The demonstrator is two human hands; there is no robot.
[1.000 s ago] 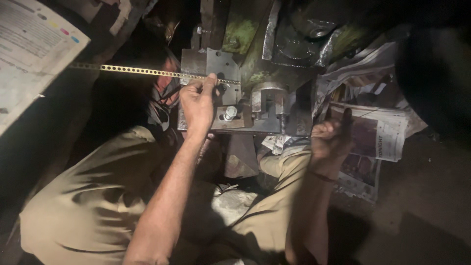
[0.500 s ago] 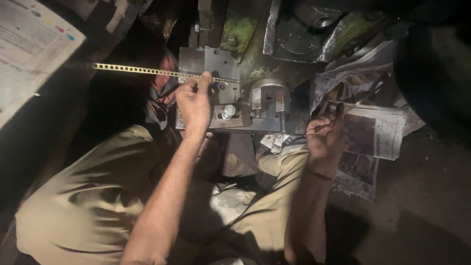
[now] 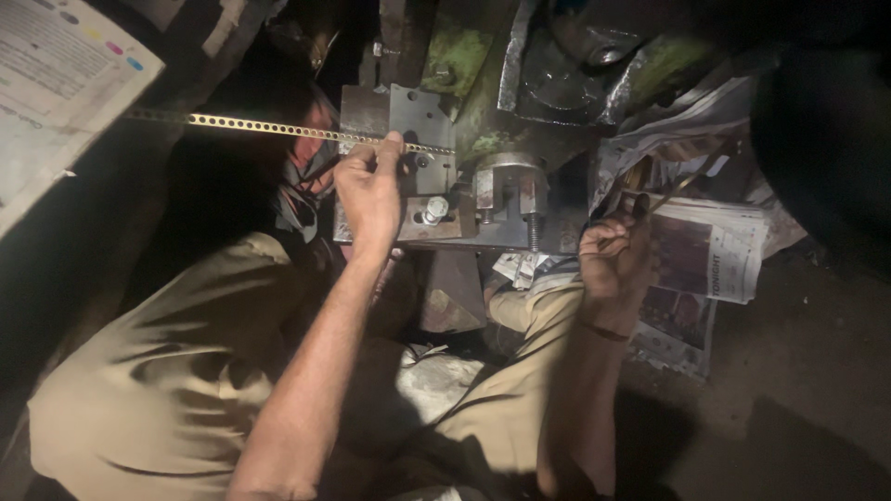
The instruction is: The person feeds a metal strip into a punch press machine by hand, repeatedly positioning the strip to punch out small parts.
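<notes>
My left hand point(image 3: 371, 190) pinches a long, thin perforated metal strip point(image 3: 269, 127) and holds its right end against a grey steel plate point(image 3: 418, 116) on a machine. Just right of that hand sits a metal clamp block point(image 3: 506, 195) with bolts and a threaded stud. My right hand point(image 3: 617, 255) is curled around a thin rod point(image 3: 687, 181) that slants up to the right over a folded newspaper point(image 3: 719, 250). Both forearms reach forward over my knees in khaki trousers point(image 3: 158, 371).
Green-painted machine castings point(image 3: 464, 65) and dark metal parts fill the top of the view. A printed paper sheet point(image 3: 56, 74) lies at the upper left. Crumpled newspaper point(image 3: 668, 121) lies behind the right hand. Dark floor point(image 3: 798, 390) spreads out at the right.
The left hand stays on the strip at the plate. The right hand has closed a little tighter by the newspaper. The view has shifted slightly.
</notes>
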